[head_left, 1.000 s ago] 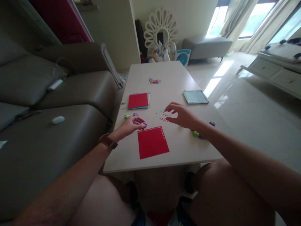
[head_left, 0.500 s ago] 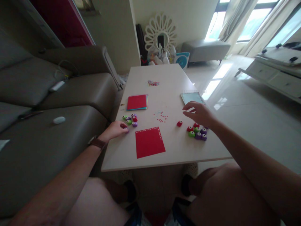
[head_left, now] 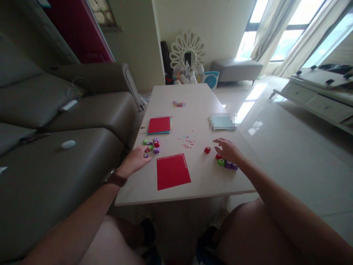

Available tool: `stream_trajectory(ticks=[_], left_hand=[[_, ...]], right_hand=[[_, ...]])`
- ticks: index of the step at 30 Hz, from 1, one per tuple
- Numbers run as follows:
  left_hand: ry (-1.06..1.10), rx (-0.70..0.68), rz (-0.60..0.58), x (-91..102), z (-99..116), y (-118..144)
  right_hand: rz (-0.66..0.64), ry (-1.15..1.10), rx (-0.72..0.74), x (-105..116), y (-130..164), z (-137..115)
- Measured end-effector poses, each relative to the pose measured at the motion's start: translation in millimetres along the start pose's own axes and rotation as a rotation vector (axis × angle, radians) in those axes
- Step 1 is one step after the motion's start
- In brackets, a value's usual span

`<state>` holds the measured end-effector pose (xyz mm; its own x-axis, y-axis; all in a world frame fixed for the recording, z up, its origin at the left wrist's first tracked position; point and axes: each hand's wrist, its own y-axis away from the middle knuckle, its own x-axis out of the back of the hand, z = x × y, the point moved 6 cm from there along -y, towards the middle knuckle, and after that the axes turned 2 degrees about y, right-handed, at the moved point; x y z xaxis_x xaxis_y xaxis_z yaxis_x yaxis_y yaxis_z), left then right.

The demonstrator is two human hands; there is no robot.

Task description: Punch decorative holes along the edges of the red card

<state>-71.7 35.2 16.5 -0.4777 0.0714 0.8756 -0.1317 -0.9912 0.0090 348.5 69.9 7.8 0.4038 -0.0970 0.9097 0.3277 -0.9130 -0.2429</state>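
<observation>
Now right hand [head_left: 228, 150] spread, empty, red punch [head_left: 207, 149] just left of fingertips.

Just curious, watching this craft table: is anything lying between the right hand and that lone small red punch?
Nothing visible. The right hand hovers just right of the red punch, with only bare table between them.

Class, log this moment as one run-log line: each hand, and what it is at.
left hand: open, touching left punches | right hand: open, over right punches | red sheet: flat between hands
</observation>
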Motion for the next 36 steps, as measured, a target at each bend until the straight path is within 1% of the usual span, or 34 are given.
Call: stream_trajectory(ticks=[2, 3, 5, 8, 10, 14, 16, 19, 23, 27, 31, 36], left_hand=[[0.068, -0.033, -0.085, -7.2, 21, 5], [0.09, -0.07, -0.135, -11.7, 33, 7], [0.122, -0.142, -0.22, -21.5, 56, 11], [0.143, -0.184, -0.225, -35.5, 78, 10], [0.133, -0.209, -0.198, -46.5, 85, 7], [0.014, -0.197, -0.139, -67.7, 81, -2], [-0.025, -0.188, -0.133, -74.9, 76, -4], [-0.064, -0.17, -0.166, -81.9, 73, -2], [-0.15, -0.102, -0.201, -83.8, 75, 1], [-0.18, -0.058, -0.231, -81.7, 83, -1], [-0.147, 0.001, -0.229, -80.6, 85, -5], [-0.11, 0.008, -0.195, -86.2, 80, -6]], right_hand=[[-0.073, -0.01, 0.09, -10, 5, -19], [-0.131, -0.017, 0.107, -15, 7, -28], [-0.211, -0.018, 0.082, -22, 9, -41], [-0.253, -0.042, 0.087, -28, 11, -60], [-0.257, -0.118, 0.076, -31, 14, -69], [-0.176, -0.207, 0.046, -32, 28, -70], [-0.186, -0.199, 0.02, -32, 36, -67], [-0.224, -0.121, -0.018, -30, 43, -68], [-0.23, -0.085, 0.027, -30, 43, -90], [-0.229, -0.134, 0.08, -41, 39, -112], [-0.21, -0.183, 0.13, -51, 33, -120], [-0.192, -0.281, 0.175, -54, 20, -121]])
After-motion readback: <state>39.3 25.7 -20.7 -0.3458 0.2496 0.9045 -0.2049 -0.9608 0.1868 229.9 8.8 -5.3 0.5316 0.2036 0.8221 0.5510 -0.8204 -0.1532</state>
